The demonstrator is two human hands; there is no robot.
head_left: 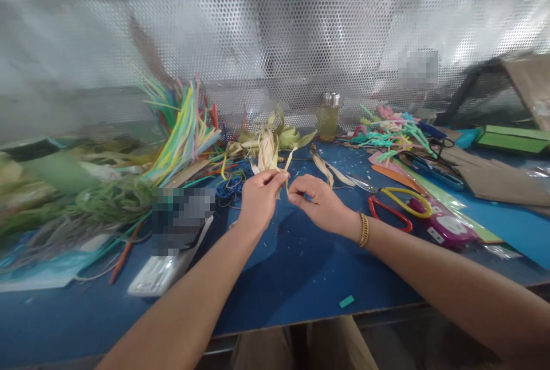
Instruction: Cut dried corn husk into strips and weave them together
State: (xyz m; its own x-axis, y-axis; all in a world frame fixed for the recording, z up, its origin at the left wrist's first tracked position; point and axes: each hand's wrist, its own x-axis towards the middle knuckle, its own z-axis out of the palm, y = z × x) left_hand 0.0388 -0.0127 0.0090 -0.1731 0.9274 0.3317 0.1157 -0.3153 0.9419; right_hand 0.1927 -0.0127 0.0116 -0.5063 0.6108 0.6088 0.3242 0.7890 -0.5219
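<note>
My left hand (259, 195) is closed in a pinch on a bundle of pale dried husk strips (270, 155) held upright over the blue table (292, 267). My right hand (318, 201), with a gold bangle at the wrist, is also pinched, its fingertips on a thin strip hanging from the same bundle. More husk leaves (286, 136) lie just behind the hands.
Coloured strips (184, 126) fan out at left above green fibre. Scissors with red and yellow handles (393, 204), a purple device (444, 225), a glass jar (329, 116) and craft scraps lie at right. A perforated metal screen (301, 43) backs the table.
</note>
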